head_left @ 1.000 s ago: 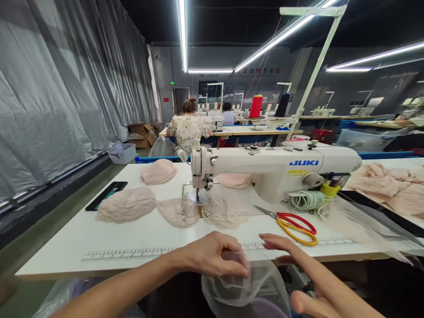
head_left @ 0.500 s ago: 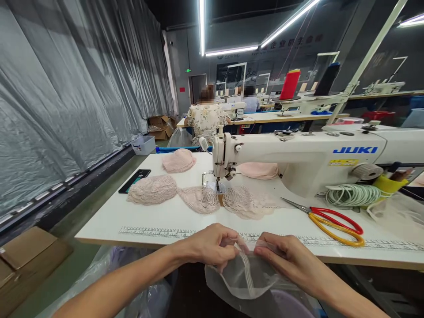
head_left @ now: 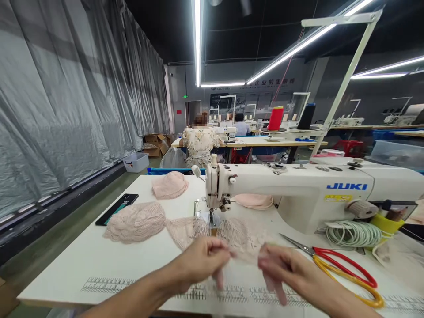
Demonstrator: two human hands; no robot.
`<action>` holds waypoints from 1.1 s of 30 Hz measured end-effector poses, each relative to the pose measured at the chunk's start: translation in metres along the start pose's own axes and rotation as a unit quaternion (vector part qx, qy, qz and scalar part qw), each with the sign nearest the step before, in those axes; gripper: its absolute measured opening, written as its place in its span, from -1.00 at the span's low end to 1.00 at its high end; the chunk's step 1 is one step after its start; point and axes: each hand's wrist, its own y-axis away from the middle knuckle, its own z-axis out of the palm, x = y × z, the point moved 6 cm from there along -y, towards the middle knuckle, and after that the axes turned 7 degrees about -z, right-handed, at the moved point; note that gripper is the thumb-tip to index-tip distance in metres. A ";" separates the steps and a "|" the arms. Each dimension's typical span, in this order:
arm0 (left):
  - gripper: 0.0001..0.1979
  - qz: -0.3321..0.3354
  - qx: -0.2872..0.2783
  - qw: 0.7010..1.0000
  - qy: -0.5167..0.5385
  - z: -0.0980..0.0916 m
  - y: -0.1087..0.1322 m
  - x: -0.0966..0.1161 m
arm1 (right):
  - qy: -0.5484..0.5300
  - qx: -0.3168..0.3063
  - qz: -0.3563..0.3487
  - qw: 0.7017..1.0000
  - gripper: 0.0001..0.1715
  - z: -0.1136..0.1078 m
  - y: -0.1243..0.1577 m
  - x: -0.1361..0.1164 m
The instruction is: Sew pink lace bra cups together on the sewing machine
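Observation:
My left hand (head_left: 202, 260) and my right hand (head_left: 285, 269) hover side by side over the front of the white sewing table (head_left: 82, 265), both smeared by motion. A thin, sheer pinkish fabric piece (head_left: 245, 255) stretches between them, pinched at each end. Just beyond my hands lie three pink lace cup pieces, at the left (head_left: 135, 223), by the needle (head_left: 183, 230) and to its right (head_left: 239, 233), under the head of the white JUKI sewing machine (head_left: 298, 194).
Red and yellow-handled scissors (head_left: 344, 269) lie to the right of my hands, with a coiled cord (head_left: 353, 233) and a yellow cup (head_left: 384, 223) behind. A black phone (head_left: 116, 209) and a pink padded cup (head_left: 169, 185) are at far left. Another person (head_left: 199, 141) sits at a table behind.
My hands rose from below the table's front edge to above the tabletop, bringing the sheer piece out of the clear bag. The view tilted up and shifted.

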 end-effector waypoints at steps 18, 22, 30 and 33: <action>-0.45 0.077 0.090 0.922 -0.369 -0.008 -0.107 -0.013 | 0.373 0.082 0.069 0.922 -0.80 -0.048 -0.101 0.108; -0.44 0.065 0.080 0.911 -0.398 -0.005 -0.117 -0.007 | 0.430 0.103 0.045 0.896 -0.73 -0.053 -0.100 0.116; -0.50 0.099 0.061 0.869 -0.481 0.007 -0.124 0.004 | 0.478 0.181 -0.049 0.858 -0.64 -0.066 -0.078 0.102; -0.66 0.089 0.052 0.855 -0.509 0.007 -0.123 0.002 | 0.485 0.237 -0.077 0.838 -0.60 -0.080 -0.029 0.108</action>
